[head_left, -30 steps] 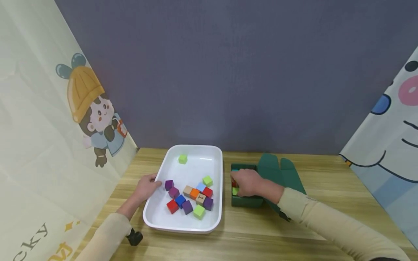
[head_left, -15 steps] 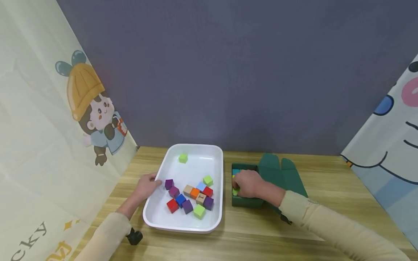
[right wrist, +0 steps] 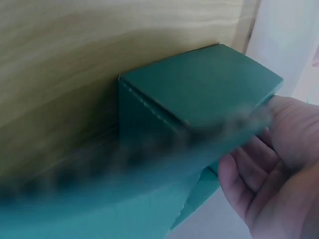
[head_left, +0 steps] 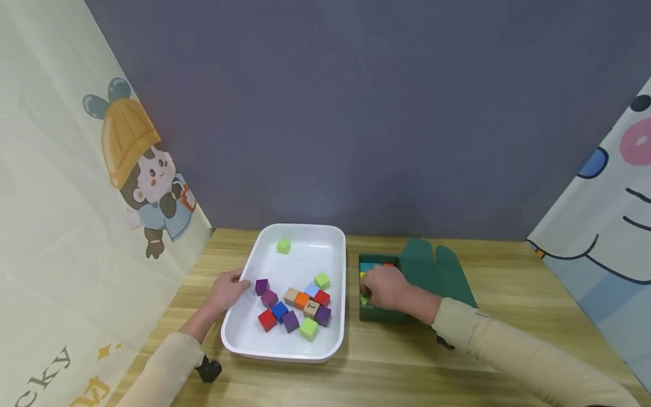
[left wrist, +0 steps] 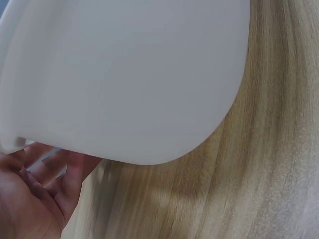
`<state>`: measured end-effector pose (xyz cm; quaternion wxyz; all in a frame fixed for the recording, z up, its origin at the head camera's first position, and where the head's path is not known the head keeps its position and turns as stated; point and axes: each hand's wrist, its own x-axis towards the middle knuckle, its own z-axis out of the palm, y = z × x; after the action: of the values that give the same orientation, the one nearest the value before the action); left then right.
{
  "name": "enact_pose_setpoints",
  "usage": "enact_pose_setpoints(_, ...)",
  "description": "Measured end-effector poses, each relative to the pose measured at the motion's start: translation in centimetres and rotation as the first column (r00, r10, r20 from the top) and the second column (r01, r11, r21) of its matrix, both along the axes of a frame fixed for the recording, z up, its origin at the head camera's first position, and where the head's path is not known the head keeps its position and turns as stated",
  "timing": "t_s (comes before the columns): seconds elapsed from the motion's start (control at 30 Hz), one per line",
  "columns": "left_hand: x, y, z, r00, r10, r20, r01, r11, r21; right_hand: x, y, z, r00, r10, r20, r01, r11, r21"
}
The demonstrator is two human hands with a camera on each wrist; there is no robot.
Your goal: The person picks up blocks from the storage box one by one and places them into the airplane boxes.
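A white tray (head_left: 315, 260) stands on the table at centre left, with several coloured cubes inside. My left hand (head_left: 228, 291) grips its left rim; the left wrist view has the fingers (left wrist: 72, 181) curled under the edge. To the tray's right sits a small dark green box (head_left: 381, 314), its lid (head_left: 424, 271) folded back to the right. Inside the box are teal cubes (head_left: 365, 266), a red one (head_left: 388, 264) and a lime green cube (head_left: 364, 300). My right hand (head_left: 385, 287) reaches into the box with bent fingers; what the fingertips touch is hidden.
A purple cube (head_left: 261, 286), a blue cube (head_left: 280, 311) and an orange cube (head_left: 302, 301) lie in the tray's front half. One lime green cube (head_left: 283, 246) lies near its far end. A grey wall (head_left: 325, 113) rises behind the wooden table (head_left: 407, 362).
My right hand has shifted slightly inside the box, and teal, yellow and red cubes at its back now show. The left hand stays on the tray.
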<state>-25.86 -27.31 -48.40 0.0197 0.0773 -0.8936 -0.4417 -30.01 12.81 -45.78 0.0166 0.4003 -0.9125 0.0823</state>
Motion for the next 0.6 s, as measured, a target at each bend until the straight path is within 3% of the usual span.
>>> enact_pose_setpoints(0.23,0.12,0.20,0.42,1.000,0.010,-0.003,-0.010,1.000,-0.001,0.09,-0.68,0.71,0.997,0.050,-0.056,-0.048,0.998,0.039)
enact_pose_setpoints(0.43,0.14,0.14,0.24,1.000,0.008,0.000,-0.008,1.000,0.025,0.05,-0.78,0.63,0.999,0.024,-0.022,-0.022,0.996,0.083)
enact_pose_setpoints(0.6,0.02,0.06,0.11,1.000,0.020,-0.008,-0.020,0.999,0.033,-0.01,-0.77,0.69,0.999,0.041,-0.011,-0.041,0.997,0.065)
